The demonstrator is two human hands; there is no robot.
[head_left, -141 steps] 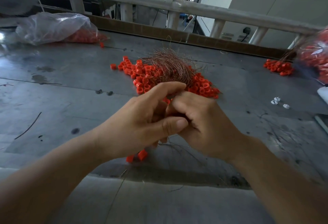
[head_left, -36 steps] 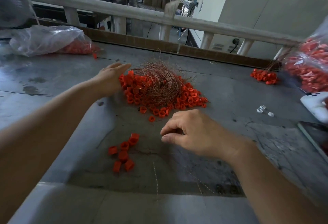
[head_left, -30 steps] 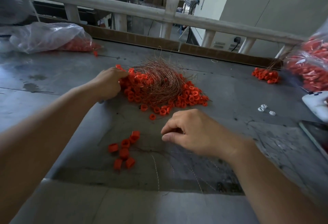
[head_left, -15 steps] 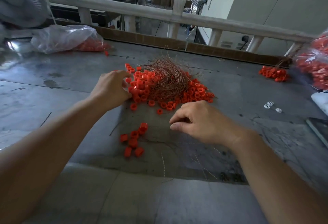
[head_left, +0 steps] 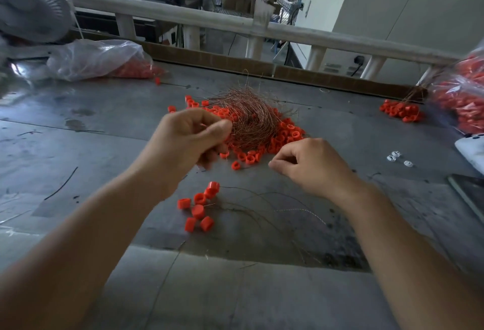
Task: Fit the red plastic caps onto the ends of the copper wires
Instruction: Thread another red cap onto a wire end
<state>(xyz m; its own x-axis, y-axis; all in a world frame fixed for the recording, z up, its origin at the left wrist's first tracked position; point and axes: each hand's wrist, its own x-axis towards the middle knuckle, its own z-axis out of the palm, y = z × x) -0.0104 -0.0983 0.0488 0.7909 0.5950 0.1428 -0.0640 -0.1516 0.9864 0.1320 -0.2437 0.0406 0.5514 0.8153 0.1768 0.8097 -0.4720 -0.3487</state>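
A tangled bundle of copper wires (head_left: 246, 117) lies on a heap of loose red caps (head_left: 288, 133) in the middle of the grey table (head_left: 78, 146). My left hand (head_left: 188, 141) is raised just left of the heap, its fingers curled into a fist round red caps, of which only a red sliver shows. My right hand (head_left: 314, 167) hovers low to the right, thumb and forefinger pinching a thin, barely visible copper wire. Between my forearms lie several capped wires (head_left: 201, 206), their thin strands (head_left: 262, 198) trailing right.
A plastic bag of caps (head_left: 99, 60) and a fan (head_left: 28, 7) sit far left. Another bag (head_left: 463, 99) and a small capped pile (head_left: 400, 112) are far right. Small white parts (head_left: 395, 155), a white object (head_left: 471, 146) and a dark flat device (head_left: 468, 193) lie right. A railing (head_left: 235, 23) borders the back.
My left hand reached to the heap's left edge, closed there, and has now lifted back toward me in a fist. My right hand stayed pinched in nearly the same spot.
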